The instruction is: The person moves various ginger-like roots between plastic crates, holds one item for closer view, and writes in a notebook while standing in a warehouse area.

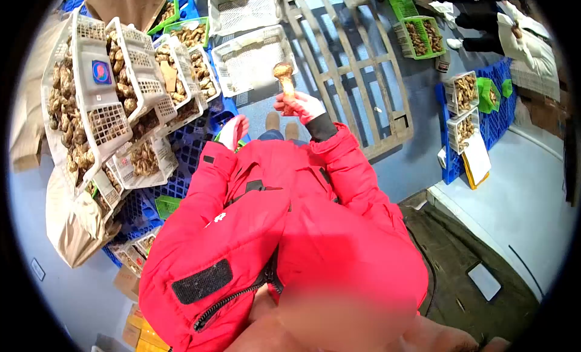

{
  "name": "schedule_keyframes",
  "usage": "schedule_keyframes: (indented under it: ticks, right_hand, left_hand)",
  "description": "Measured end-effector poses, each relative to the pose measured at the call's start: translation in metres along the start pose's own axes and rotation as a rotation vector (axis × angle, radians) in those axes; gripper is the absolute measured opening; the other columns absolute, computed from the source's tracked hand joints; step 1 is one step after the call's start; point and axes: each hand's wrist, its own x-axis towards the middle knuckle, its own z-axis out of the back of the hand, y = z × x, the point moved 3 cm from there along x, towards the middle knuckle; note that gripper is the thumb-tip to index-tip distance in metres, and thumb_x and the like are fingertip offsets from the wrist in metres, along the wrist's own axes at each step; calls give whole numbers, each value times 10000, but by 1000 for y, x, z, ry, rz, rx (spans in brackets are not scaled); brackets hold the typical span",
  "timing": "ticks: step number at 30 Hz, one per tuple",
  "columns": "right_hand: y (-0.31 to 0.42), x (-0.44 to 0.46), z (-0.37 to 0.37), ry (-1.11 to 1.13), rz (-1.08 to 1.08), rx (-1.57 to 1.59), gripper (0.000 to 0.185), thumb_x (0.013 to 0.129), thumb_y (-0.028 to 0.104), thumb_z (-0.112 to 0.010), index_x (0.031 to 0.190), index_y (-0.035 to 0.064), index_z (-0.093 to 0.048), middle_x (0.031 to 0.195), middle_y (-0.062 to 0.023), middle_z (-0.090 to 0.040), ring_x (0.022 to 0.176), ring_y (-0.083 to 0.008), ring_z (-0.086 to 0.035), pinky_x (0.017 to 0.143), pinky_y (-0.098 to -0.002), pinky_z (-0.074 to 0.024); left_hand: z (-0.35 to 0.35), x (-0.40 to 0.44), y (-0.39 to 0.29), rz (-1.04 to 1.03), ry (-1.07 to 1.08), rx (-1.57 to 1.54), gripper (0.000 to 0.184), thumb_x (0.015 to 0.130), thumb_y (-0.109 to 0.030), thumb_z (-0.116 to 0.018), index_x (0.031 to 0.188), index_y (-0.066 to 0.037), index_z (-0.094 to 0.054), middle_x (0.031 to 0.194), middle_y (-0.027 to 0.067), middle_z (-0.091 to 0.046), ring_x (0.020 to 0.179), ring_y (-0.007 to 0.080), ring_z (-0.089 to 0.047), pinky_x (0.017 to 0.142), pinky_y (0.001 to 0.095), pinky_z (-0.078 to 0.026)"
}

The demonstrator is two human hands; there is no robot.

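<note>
Your right hand (302, 106) pinches a mushroom (287, 86) by the lower stem between thumb and fingers, the brown cap uppermost and pointing away from you. The wrist comes out of a dark cuff (321, 127) and the elbow is bent, with the forearm angled in toward your middle. Your left hand (233, 132) is raised in front of the other sleeve, fingers loosely bent; you cannot tell from this view whether it closes on anything.

On your red jacket (345, 213) there is a small white emblem (219, 218) on the chest, too small to make out. Just beyond the mushroom lies a white basket (225, 74), near a grey slatted pallet (350, 69).

To your left, mushroom-filled white crates are stacked at a tilt; one crate (100, 94) bears a blue square label (101, 72) with a red round mark, its lettering unreadable. Farther off on the right stand a green basket (402, 39) of mushrooms and a co-worker (529, 52) in a white top.
</note>
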Motion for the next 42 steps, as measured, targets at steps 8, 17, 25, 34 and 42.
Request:
schedule_keyframes:
  ticks: [8,17,25,34,42]
  right_hand:
    - [-8,16,1,-87,-13,-192,260,778,149,-622,1007,45,-553,834,-31,-612,702,-87,-562,618,-216,-441]
    - [-2,14,-32,121,60,-194,402,793,232,-616,1103,-3,-513,932,-86,-616,841,-114,-564,729,-224,-423]
    - [-29,12,-36,167,-75,-249,363,773,171,-630,1076,5,-520,902,-27,-597,771,-78,-524,660,-198,-408]
    - [-50,17,-36,223,-170,-236,414,795,191,-610,1133,-8,-480,991,-72,-587,929,-122,-551,730,-217,-418]
    - [-51,11,-39,130,-119,-169,289,776,119,-612,1029,2,-536,833,-4,-561,800,-92,-540,698,-196,-412]
  left_hand:
    - [82,0,56,146,-53,-124,188,849,-277,-466,759,-113,-477,650,9,-502,524,137,-439,471,264,-363]
    - [77,24,61,60,-123,7,389,847,-362,-493,1075,-47,-494,1039,99,-554,868,212,-531,724,341,-444]
    - [62,1,45,79,-99,14,519,870,-387,-455,1235,-26,-381,1281,160,-412,1118,260,-452,853,368,-410]
    - [74,7,58,22,-170,-100,317,821,-305,-537,994,-40,-517,891,66,-553,688,152,-512,508,267,-407]
    - [95,29,72,52,-155,91,252,821,-319,-549,965,-114,-570,728,2,-513,526,92,-426,447,227,-327]
